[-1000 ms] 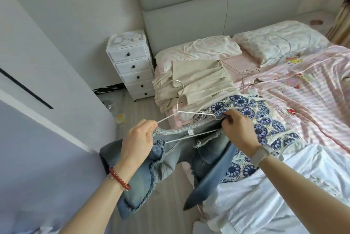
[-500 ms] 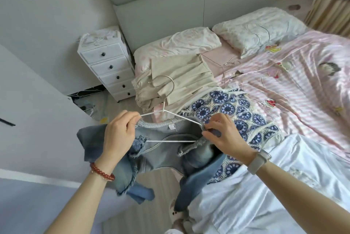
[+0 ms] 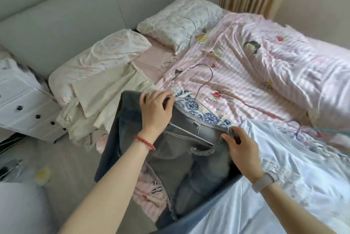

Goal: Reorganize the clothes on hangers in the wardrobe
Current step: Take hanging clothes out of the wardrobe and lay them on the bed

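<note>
A faded grey denim garment [image 3: 185, 150] is being held on a thin white wire hanger [image 3: 200, 112], pinched by the left hand [image 3: 155, 112] and right hand [image 3: 240, 150]; squaring needed next.

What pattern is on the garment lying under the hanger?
Blue floral medallions on white garment, clearest in the head view.

Jeans [image 3: 189, 150] on hanger [image 3: 203, 90] lie on bed [image 3: 265, 74]; drawers [image 3: 22, 105] left.

matt grey denim garment [image 3: 181, 158] with frayed edges on a thin metal wire hanger [image 3: 191, 131].
</note>
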Tool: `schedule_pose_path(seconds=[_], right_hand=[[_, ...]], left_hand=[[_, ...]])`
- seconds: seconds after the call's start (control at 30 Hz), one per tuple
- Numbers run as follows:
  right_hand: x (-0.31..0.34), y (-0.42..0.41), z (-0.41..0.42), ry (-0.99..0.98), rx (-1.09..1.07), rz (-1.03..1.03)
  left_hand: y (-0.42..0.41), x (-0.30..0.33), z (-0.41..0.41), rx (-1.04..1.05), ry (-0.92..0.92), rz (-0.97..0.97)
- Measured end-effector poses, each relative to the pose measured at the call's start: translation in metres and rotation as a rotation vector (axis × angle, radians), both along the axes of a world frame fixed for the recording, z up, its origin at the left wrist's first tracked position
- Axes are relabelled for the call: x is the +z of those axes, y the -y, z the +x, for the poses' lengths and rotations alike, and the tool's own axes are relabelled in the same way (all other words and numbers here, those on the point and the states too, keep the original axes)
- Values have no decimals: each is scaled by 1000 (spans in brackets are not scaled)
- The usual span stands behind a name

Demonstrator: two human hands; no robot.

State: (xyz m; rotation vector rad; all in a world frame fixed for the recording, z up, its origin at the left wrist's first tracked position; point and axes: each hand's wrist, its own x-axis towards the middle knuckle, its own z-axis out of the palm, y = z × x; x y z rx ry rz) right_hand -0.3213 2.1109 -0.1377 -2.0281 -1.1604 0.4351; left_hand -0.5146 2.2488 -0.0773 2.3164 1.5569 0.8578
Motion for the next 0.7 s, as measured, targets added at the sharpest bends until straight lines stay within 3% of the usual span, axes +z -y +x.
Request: schedule_pose_path(seconds=[0.1, 0.2, 0.3, 0.43, 0.57, 0.63, 0.7], right_hand=[[-27, -43, 37, -8, -77, -11], [-73, -85, 61, 9, -120, -131], [-128, -115, 74, 37, -21, -285], [-177, -122, 77, 217, 122, -635], [-185, -117, 71, 331, 214, -786], [-172, -118, 66, 323, 182, -693], [-151, -116, 54, 333, 193, -564]], left_hand=[[-44, -37, 50, -105, -45, -215], [-57, -100, 68, -147, -240, -459], [-47, -172, 53, -146, -499, -608], [-37, -229, 22, -190, -741, -728], [-47, -234, 24, -236, -699, -835], [-51, -220, 27, -203, -618, -841], [-50, -199, 27, -166, -579, -713]])
